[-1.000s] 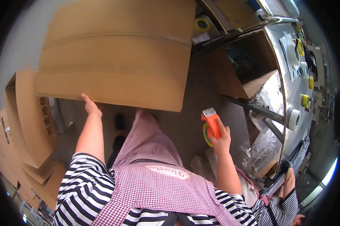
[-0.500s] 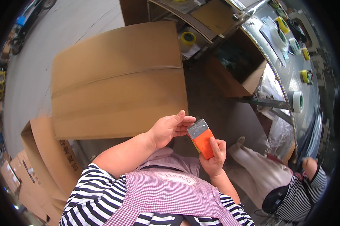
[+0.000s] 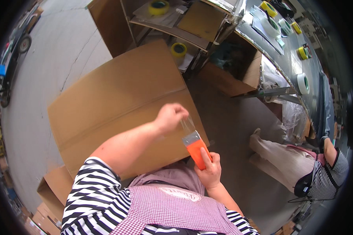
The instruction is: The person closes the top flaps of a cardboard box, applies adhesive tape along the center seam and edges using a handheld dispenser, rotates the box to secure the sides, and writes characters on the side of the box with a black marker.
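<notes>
My right hand (image 3: 211,172) is wrapped round an orange tape dispenser (image 3: 197,153) with a grey metal head, the thumb lying along its side. From that head a short strip of clear tape (image 3: 188,124) runs up to my left hand (image 3: 170,117), whose fingers pinch the strip's end. Both hands are in front of a large brown cardboard box (image 3: 121,86), closed on top, with a seam across it. My left forearm passes over the near part of the box. The dispenser is close to the box's right edge.
A folded carton (image 3: 61,184) stands at the lower left. Shelves (image 3: 176,31) with tape rolls are behind the box. At the right is a metal-topped table (image 3: 258,35) bearing several tape rolls and papers. A co-worker (image 3: 294,160) in a striped top stands beside it.
My left hand has closed on the tape and drawn a strip out from the dispenser. The dispenser has moved left and slightly down in view, and the view has turned.
</notes>
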Tool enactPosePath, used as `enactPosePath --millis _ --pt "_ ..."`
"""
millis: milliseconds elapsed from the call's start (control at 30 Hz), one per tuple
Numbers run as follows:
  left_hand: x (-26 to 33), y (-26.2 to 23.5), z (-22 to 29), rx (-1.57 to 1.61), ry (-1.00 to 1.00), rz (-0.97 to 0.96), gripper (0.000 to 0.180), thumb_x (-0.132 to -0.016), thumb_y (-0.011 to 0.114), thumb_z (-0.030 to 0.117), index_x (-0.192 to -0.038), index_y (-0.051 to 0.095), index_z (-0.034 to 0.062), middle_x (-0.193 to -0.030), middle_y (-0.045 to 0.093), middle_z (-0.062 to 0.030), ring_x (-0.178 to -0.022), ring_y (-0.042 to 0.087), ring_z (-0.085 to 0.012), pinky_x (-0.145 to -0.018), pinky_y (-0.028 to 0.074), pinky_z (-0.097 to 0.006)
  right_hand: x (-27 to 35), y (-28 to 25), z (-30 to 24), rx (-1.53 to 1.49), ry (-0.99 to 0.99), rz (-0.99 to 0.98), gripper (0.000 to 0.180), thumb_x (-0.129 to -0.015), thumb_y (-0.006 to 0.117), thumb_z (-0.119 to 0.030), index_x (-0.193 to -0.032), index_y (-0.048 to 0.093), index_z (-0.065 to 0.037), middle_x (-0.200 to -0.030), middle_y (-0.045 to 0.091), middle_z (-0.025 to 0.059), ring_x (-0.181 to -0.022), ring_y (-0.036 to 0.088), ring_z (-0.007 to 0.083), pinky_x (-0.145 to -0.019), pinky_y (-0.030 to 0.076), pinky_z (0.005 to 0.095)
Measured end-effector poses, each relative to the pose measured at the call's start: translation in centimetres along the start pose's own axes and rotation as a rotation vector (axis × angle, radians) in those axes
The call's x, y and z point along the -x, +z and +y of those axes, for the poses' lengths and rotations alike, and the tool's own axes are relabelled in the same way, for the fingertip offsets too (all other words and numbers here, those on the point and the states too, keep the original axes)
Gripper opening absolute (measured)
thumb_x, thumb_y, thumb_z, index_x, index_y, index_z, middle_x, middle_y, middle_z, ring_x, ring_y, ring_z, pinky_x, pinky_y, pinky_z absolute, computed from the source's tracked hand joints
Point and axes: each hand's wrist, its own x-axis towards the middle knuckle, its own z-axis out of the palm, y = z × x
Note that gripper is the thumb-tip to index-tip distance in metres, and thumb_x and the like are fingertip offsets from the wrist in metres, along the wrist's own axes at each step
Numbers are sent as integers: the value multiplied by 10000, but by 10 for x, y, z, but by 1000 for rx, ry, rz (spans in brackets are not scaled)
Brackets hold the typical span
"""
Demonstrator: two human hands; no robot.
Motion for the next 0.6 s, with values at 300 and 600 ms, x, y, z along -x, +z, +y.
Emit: enactPosePath --millis 300,600 --pt "-293 -209 37 -828 24 697 206 -873 674 273 -1018 762 156 -1076 734 -105 -1037 682 -320 -875 540 -431 118 -33 83 191 513 -248 739 -641 746 -129 -1358 603 -234 -1019 541 143 -858 623 350 -730 547 442" --pt "-378 -215 -11 -1189 -87 678 339 -909 578 366 -1111 745 150 -1151 711 -150 -1108 658 -346 -942 531 -453 69 -5 116 92 557 -311 735 -603 731 -98 -1326 623 -180 -1011 518 153 -852 601 348 -722 528 428"
